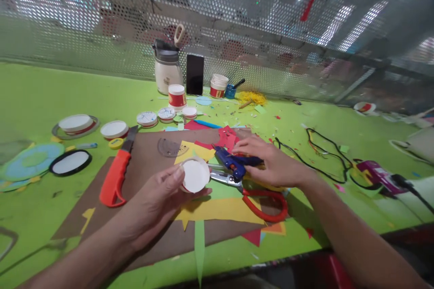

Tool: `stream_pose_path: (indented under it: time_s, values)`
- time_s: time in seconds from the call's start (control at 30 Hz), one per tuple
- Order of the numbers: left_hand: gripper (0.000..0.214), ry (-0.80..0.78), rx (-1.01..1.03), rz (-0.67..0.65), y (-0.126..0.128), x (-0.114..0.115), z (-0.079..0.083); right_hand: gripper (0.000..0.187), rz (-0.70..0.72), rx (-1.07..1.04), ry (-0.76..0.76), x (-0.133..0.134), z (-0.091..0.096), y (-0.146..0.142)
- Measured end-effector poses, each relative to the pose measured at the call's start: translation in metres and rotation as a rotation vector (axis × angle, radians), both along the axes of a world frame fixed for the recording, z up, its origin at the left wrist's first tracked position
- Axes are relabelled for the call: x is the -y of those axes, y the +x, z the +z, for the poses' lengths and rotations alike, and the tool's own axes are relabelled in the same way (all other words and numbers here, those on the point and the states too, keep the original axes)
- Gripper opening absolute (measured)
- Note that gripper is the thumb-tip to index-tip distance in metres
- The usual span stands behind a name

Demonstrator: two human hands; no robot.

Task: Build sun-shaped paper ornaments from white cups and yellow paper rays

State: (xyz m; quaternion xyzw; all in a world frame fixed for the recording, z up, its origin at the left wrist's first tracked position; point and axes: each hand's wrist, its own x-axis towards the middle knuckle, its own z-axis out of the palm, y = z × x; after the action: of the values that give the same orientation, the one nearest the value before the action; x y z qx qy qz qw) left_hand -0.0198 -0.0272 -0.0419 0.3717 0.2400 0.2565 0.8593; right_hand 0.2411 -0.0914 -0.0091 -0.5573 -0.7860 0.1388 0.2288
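My left hand is closed on a small white round cup, its white disc face turned toward me, held just above brown card. My right hand lies over a blue glue gun, fingers curled round its body, resting on yellow and red paper scraps. Red-handled scissors lie right under that hand, blades pointing left toward the cup.
An orange-handled knife lies on the card's left. White lids, a clear protractor, paper cups, a black phone and a jug stand behind. Black cord and a purple tool lie right. Perforated metal wall backs the green table.
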Motion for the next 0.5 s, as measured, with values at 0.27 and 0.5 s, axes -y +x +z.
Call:
stream_pose_path:
  time_s: [0.27, 0.5]
  values:
    - [0.04, 0.019, 0.035, -0.072, 0.0, 0.0, -0.002, 0.02, -0.266, -0.739, -0.231, -0.011, -0.008, -0.06]
    - [0.036, 0.028, 0.045, -0.095, 0.0, 0.002, -0.001, 0.009, -0.334, -0.693, -0.129, -0.016, -0.006, -0.072]
